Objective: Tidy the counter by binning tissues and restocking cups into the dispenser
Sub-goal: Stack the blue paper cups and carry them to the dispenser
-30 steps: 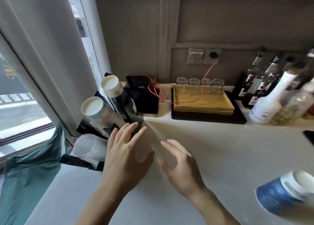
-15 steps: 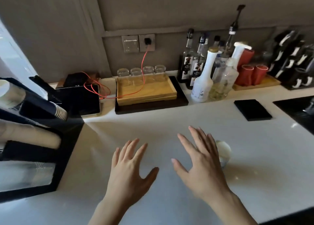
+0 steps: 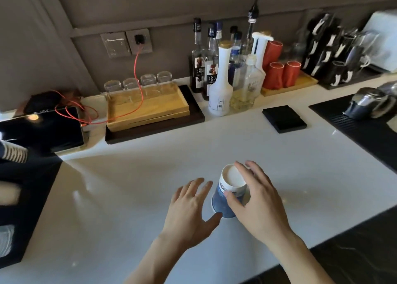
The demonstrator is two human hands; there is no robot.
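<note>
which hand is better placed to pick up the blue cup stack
Right. The right hand already curls around the blue cup stack, thumb on its side. The left hand is open beside it, fingers spread.

The right hand was held against the right side of the paper cup, its thumb laid on the cup's near face and its fingers curved over the cup's upturned base, the grasp not fully closed. The left hand was spread flat, palm down, just left of the cup, the thumb tip brought close under its lower edge. Both bare forearms were extended from nearer than the cup.
</note>
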